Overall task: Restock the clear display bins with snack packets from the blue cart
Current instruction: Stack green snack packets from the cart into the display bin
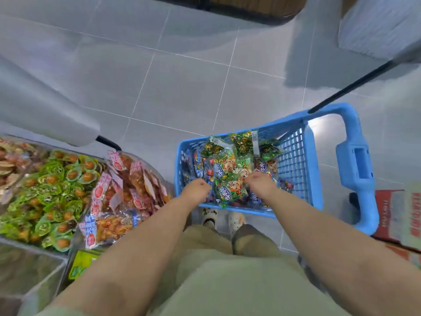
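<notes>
Left hand: reaching into blue cart, fingers curling down among snack packets; grip hidden, cannot tell.
Right hand: dipping in likewise, grip also hidden.
Snack packets: lying between and under both hands.
Clear display bins: sitting left of left hand.

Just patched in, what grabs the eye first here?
The bright blue cart at centre right, heaped with snack packets, with left hand and right hand both down in the pile. At left, clear display bins brim with green packets beside red packets.
</notes>
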The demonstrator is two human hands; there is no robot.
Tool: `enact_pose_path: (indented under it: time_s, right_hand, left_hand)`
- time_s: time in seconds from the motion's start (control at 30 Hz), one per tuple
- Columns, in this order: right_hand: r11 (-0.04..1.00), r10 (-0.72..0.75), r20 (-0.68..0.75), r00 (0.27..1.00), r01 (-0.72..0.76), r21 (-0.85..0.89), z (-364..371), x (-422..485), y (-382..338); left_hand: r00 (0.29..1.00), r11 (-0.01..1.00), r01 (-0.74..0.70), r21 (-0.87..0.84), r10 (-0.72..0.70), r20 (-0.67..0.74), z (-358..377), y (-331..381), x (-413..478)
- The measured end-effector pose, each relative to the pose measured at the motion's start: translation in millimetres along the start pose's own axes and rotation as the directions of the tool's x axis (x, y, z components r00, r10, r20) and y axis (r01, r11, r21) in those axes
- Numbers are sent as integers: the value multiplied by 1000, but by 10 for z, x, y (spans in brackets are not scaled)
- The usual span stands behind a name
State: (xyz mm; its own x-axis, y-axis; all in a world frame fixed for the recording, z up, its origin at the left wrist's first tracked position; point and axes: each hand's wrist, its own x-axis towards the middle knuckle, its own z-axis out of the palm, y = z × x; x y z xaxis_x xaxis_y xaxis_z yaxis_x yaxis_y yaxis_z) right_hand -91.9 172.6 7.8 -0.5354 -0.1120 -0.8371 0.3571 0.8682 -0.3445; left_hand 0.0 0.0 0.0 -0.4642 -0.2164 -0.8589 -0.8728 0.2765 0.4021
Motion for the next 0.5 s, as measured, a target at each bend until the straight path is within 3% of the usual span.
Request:
enact_pose_path:
  time_s: [0.27,0.33,0.5]
  right_hand:
    - [997,72,79,994,-74,13,222,248,34]
    - [994,100,102,990,-96,-44,224,287,75]
    - [994,111,131,985,-112,1,247,387,150]
  left_hand:
    - [988,992,127,-8,-126,93,29,-25,110]
    - [982,983,172,-66,-165,97,48,-56,106]
    - [961,947,271,-173,-257,98,35,-43,95]
